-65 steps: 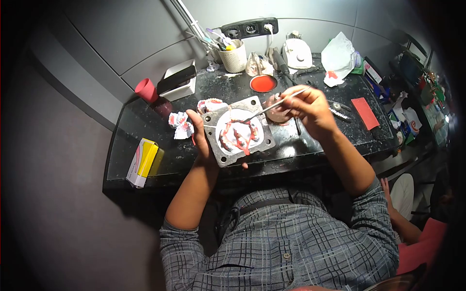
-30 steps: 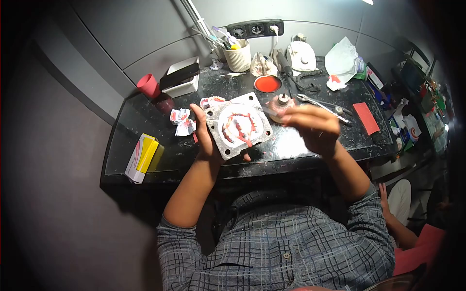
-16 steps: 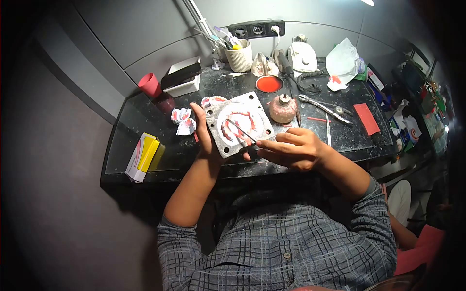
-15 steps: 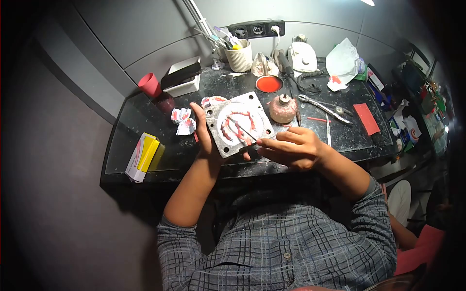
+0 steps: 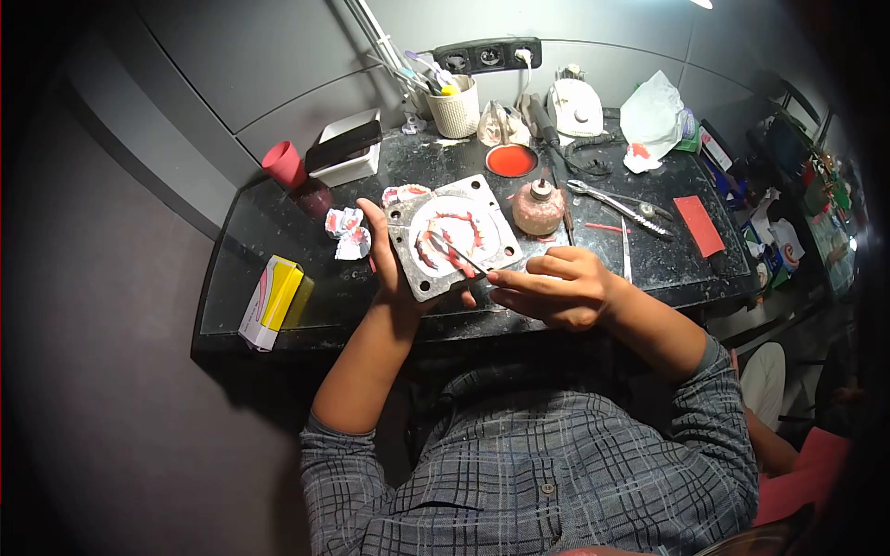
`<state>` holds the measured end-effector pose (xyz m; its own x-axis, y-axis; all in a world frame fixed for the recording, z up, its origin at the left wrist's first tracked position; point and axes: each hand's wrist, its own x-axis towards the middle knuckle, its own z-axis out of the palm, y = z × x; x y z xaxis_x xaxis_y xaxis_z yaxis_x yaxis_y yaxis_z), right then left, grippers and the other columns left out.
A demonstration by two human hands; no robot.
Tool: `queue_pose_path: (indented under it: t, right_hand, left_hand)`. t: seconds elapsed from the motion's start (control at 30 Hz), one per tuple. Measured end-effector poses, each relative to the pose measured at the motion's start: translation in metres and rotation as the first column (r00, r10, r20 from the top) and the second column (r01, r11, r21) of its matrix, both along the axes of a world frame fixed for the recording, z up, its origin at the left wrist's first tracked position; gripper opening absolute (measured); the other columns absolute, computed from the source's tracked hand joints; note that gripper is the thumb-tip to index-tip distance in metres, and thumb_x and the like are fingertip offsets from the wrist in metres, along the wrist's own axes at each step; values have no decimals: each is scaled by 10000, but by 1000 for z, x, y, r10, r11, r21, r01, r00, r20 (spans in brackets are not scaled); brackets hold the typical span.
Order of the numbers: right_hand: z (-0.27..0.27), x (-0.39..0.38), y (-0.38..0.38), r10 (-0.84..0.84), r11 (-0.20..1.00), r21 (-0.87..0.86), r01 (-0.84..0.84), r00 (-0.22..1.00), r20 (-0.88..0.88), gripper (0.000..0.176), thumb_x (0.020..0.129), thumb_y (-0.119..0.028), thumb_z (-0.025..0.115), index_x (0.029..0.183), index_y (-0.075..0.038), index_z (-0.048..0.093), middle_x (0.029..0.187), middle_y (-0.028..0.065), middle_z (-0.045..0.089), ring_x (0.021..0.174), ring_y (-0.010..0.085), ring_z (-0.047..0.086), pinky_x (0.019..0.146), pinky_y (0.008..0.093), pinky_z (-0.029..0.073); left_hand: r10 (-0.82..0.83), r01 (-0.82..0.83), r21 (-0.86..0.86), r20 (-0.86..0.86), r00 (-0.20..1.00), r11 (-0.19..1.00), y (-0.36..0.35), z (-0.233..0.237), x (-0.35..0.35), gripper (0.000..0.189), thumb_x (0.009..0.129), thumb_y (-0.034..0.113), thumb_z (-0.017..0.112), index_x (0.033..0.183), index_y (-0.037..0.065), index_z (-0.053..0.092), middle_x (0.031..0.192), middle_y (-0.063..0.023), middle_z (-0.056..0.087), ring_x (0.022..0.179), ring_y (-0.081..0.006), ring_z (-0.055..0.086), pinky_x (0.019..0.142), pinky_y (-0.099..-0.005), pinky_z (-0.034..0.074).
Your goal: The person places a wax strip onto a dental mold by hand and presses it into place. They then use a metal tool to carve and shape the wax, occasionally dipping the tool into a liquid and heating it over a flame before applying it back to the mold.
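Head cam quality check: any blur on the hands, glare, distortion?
Head view: strong fisheye bend, the table edge curves; dark vignette at corners and right side. Head view: left hand, right hand and thin tool at the metal mould plate read sharp, no smear; lamp glare only at top edge.

Flask (image 5: 452, 238) at centre of tabletop (image 5: 255, 243); burner (image 5: 539, 208) just right, pliers (image 5: 619, 203) farther right; box (image 5: 270, 302) far left, cup (image 5: 281, 164) behind it.

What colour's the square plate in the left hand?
Grey plate, white and red in the middle; head view.
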<state>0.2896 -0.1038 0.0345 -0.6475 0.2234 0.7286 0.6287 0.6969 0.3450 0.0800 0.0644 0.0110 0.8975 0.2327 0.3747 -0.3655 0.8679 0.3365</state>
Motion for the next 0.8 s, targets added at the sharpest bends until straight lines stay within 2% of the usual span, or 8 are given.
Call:
queue_pose_path:
  t: [0.07,0.2,0.3,0.33,0.43,0.6,0.7,0.8]
  right_hand:
    - [3,-1,-2,-10,1000,2,10,999,45,421,802,-186,628,1166,-27,766,1280,115,701,730,136,621,577,274,452]
    - [12,9,-7,-29,998,36,43,948,-315,257,819,-20,742,1074,1,767,1017,126,763,677,187,686,589,285,550]
    - [19,29,-6,-219,958,-7,287,717,-662,93,920,48,707,1010,23,708,937,147,742,771,196,727,717,294,578]
    - [17,30,-2,-172,980,-101,172,473,-864,104,955,43,676,1056,32,699,929,114,739,835,152,713,785,285,571]
    - [12,55,0,-382,920,-348,182,207,-901,89,993,-27,676,1020,43,725,933,68,746,874,104,690,824,242,537]
    - [10,66,1,-368,929,-348,128,193,-910,96,988,-47,695,1009,35,740,935,58,749,873,100,689,826,237,531]
    - [9,66,1,-380,924,-365,114,189,-905,99,989,-50,697,1013,36,740,940,60,750,876,102,692,833,241,536]
    - [12,62,0,-397,918,-384,101,198,-896,98,990,-48,694,1012,36,740,941,62,751,878,102,693,838,243,539]
  left_hand:
    - [271,-253,112,-189,944,961,-7,8,1,1072,851,912,379,1477,41,404,1350,-286,589,986,-499,712,555,-666,613]
    - [156,-149,84,-92,983,985,-5,5,0,1069,847,914,380,1487,59,397,1377,-286,570,1034,-532,688,569,-705,594]
    - [83,-83,33,5,997,996,2,-1,0,976,882,883,371,1532,154,363,1516,-286,454,1146,-630,592,677,-827,519]
    - [92,-92,47,1,996,995,2,-1,-1,970,886,880,360,1532,158,373,1518,-276,459,1140,-627,597,662,-812,530]
    - [98,-98,47,-11,995,994,-2,5,0,952,908,863,340,1529,145,399,1523,-261,463,1119,-621,610,634,-772,555]
    - [32,-34,17,98,995,999,12,-11,-2,949,944,820,346,1524,73,428,1543,-285,439,1121,-633,604,675,-715,584]
    - [-10,19,-61,138,990,998,10,-12,-4,980,945,812,357,1525,25,423,1546,-320,419,1249,-594,552,847,-727,550]
    - [455,-424,165,-315,833,890,-3,7,1,1052,929,849,308,1563,11,368,1525,-320,437,1425,-460,446,1060,-700,439]
